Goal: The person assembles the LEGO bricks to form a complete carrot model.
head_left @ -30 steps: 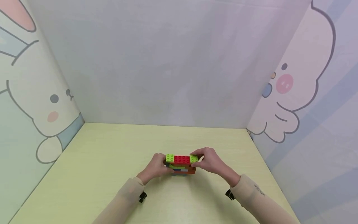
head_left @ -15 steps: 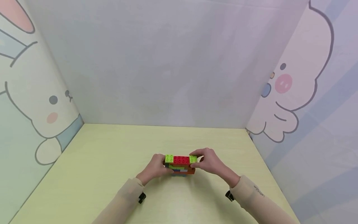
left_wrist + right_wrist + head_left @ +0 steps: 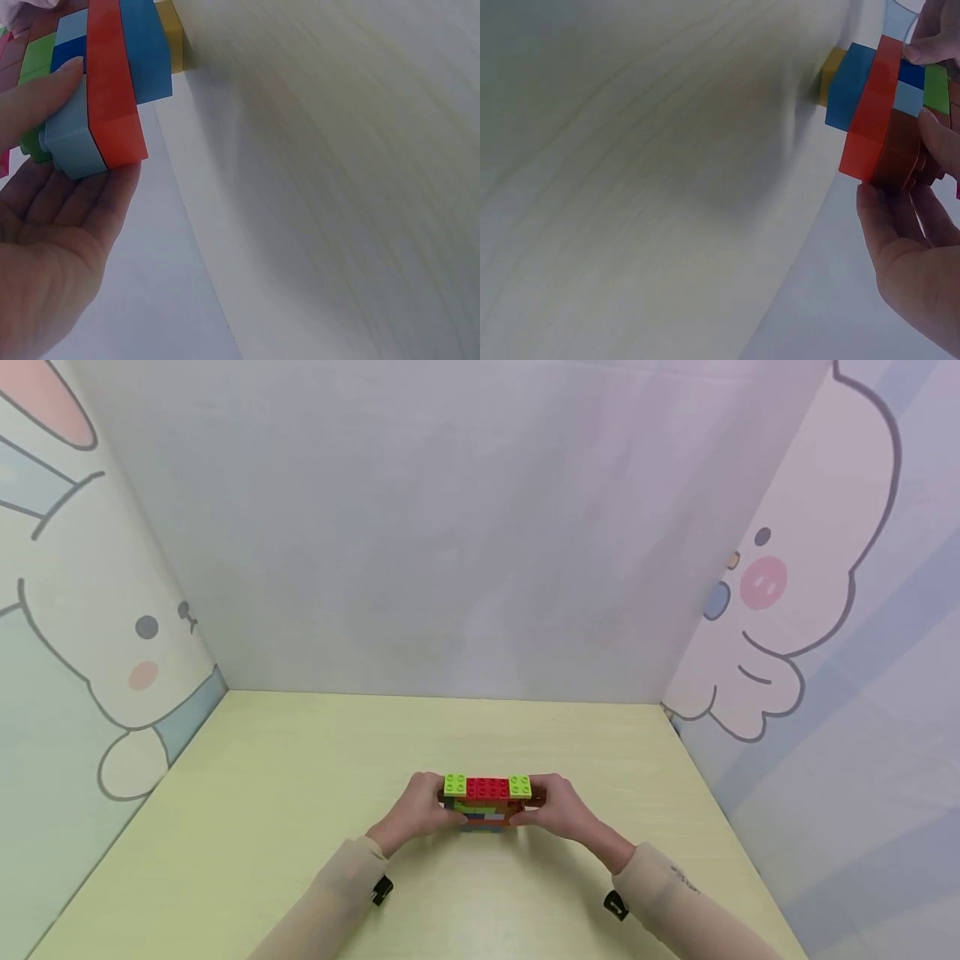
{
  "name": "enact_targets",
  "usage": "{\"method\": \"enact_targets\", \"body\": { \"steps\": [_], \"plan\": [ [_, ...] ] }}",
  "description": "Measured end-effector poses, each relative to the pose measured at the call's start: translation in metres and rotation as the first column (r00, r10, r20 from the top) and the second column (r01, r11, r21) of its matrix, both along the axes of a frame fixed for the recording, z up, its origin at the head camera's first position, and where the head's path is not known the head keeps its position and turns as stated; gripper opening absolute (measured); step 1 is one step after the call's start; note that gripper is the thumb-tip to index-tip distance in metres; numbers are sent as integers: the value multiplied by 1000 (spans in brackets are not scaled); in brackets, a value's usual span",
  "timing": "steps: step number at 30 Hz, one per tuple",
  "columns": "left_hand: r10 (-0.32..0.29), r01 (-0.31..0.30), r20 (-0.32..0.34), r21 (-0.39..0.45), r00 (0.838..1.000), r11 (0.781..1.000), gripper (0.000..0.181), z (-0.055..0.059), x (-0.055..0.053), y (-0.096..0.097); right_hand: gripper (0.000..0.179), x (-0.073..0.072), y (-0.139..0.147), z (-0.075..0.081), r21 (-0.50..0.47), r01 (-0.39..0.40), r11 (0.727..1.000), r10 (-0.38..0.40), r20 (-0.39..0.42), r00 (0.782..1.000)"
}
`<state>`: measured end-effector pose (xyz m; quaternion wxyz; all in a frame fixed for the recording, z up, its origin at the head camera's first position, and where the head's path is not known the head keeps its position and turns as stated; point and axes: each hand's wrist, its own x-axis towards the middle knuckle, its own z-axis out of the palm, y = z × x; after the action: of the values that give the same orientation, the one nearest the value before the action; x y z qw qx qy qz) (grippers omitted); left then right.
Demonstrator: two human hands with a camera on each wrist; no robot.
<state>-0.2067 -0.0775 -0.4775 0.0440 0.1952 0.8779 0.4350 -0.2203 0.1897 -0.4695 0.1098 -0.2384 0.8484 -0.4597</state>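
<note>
A structure of stacked toy building bricks stands at mid-table in the head view. Its studded top row runs lime, red, lime. My left hand grips its left end, thumb on the near face and fingers behind. At the other end my right hand grips in the same way, just under the lime top brick. The left wrist view shows a long red brick above a blue brick and a yellow brick. In the right wrist view my fingers lie along a brown brick.
The pale yellow table spreads around the structure. Behind it rises a plain light wall. Side walls carry a cartoon rabbit and a cartoon white animal. A small black device sits at my right wrist.
My right hand has moved down from the lime top brick to the structure's side, leaving that brick's studs uncovered. My left hand and the structure stay in place.
</note>
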Motion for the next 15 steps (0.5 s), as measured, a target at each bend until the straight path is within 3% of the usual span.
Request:
{"method": "enact_targets", "body": {
  "steps": [8,15],
  "plan": [
    [8,-8,4,6,1000,1000,35,-1,0,1,38,0,-3,-9,-9,42,999,-42,-14,999],
    [9,-9,-7,-6,1000,1000,36,-3,0,0,38,1,-3,-16,-49,29,998,-30,-20,999]
  ]
}}
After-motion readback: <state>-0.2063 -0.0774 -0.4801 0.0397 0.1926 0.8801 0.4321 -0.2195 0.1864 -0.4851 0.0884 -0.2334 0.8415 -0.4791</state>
